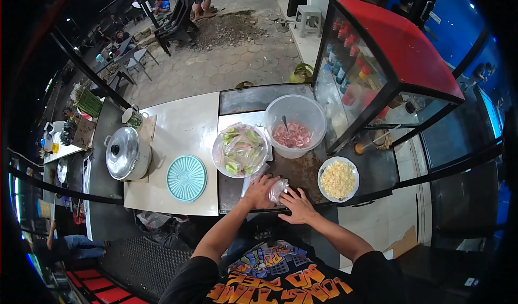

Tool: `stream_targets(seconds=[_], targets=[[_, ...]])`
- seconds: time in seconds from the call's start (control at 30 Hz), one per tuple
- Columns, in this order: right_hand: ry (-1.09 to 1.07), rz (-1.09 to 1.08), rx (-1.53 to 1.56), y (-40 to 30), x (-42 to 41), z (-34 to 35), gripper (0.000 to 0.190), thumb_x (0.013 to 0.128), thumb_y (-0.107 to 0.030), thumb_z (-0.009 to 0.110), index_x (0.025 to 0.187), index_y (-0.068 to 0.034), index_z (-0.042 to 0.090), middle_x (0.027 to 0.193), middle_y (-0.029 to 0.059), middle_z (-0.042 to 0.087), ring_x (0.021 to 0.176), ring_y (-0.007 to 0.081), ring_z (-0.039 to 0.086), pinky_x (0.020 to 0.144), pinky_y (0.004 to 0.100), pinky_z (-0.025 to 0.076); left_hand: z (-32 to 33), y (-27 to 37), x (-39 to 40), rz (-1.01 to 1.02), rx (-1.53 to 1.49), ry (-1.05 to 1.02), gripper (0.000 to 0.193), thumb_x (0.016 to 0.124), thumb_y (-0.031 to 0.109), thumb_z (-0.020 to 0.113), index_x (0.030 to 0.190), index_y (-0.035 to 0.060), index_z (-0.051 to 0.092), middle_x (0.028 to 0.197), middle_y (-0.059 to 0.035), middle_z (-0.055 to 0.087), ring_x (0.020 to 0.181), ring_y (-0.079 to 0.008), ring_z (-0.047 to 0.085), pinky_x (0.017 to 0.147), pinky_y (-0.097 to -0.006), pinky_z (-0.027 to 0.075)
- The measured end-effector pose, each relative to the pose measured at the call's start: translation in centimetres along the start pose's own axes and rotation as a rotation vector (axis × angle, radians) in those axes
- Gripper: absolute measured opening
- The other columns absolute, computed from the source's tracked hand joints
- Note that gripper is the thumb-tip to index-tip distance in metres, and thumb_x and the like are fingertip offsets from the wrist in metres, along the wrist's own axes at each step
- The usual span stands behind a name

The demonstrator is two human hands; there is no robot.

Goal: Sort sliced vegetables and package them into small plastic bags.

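Note:
My left hand [261,192] and my right hand [297,207] rest on either side of a small clear plastic bag [278,190] at the counter's front edge, their fingers spread and touching it. Just beyond my left hand stands a white bowl [216,164] heaped with small plastic bags of green pieces. Behind, a translucent bucket [294,101] holds pinkish sliced food with a metal spoon [285,126] in it. To the right is a white plate [355,182] piled with yellowish chopped food [338,179]. A light-blue ribbed lid [186,178] lies to the left.
A lidded aluminium pot [125,154] sits on a wooden board [149,142] at the left, with a green patterned mug [132,117] behind it. A glass display case with a red top [404,40] stands at the right. Several people are in the background, some seated outdoors.

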State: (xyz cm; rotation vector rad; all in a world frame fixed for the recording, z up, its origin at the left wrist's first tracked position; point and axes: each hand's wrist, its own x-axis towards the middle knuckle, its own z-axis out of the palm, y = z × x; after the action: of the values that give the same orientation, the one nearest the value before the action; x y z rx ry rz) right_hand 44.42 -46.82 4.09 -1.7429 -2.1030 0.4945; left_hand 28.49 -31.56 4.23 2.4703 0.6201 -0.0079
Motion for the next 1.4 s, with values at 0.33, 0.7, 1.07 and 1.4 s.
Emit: stream_targets(seconds=[0.33, 0.7, 1.07, 1.4], targets=[[0.464, 0.108, 0.089, -6.1, 6.6, 1.9, 0.01, 0.065, -0.011, 0.066, 0.065, -0.007, 0.057, 0.069, 0.0097, 0.057, 0.07, 0.0305, 0.056, 0.065, 0.0399, 0.044, -3.7, -5.6, -12.4, 0.056, -0.14, 0.231, 0.051, 0.07, 0.03, 0.068, 0.113, 0.0068, 0.056, 0.12, -0.0185, 0.051, 0.112, -0.037, 0.047, 0.095, -0.0449, 0.039], [0.302, 0.343, 0.272, -16.1, 30.4, 13.6, 0.027, 0.077, -0.016, 0.059, 0.097, 0.003, 0.061, 0.097, 0.0213, 0.062, 0.095, 0.0369, 0.058, 0.083, 0.0425, 0.046, -9.4, -26.2, -25.1, -0.879, -0.126, 0.902, 0.022, 0.076, 0.015, 0.063, 0.09, -0.0012, 0.064, 0.088, -0.0198, 0.061, 0.08, -0.0356, 0.059, 0.073, -0.0403, 0.048], [0.376, 0.399, 0.85, -19.0, 26.3, 7.2, 0.015, 0.079, -0.006, 0.065, 0.092, 0.0, 0.061, 0.075, 0.0145, 0.063, 0.063, 0.0248, 0.059, 0.06, 0.0304, 0.046, -12.7, -24.9, -25.1, -0.584, -0.792, 0.917, 0.015, 0.08, 0.005, 0.064, 0.092, -0.002, 0.061, 0.078, -0.0079, 0.063, 0.068, -0.0143, 0.061, 0.061, -0.0265, 0.049], [0.303, 0.354, 0.534, -17.5, 18.5, 2.9, 0.022, 0.087, -0.013, 0.057, 0.105, -0.001, 0.061, 0.082, 0.0193, 0.064, 0.072, 0.024, 0.063, 0.066, 0.0341, 0.048, -13.3, -22.2, -19.9, -0.353, -0.554, 0.701, 0.016, 0.083, 0.007, 0.064, 0.095, -0.0021, 0.06, 0.08, -0.005, 0.063, 0.075, -0.0128, 0.062, 0.067, -0.0255, 0.05]])
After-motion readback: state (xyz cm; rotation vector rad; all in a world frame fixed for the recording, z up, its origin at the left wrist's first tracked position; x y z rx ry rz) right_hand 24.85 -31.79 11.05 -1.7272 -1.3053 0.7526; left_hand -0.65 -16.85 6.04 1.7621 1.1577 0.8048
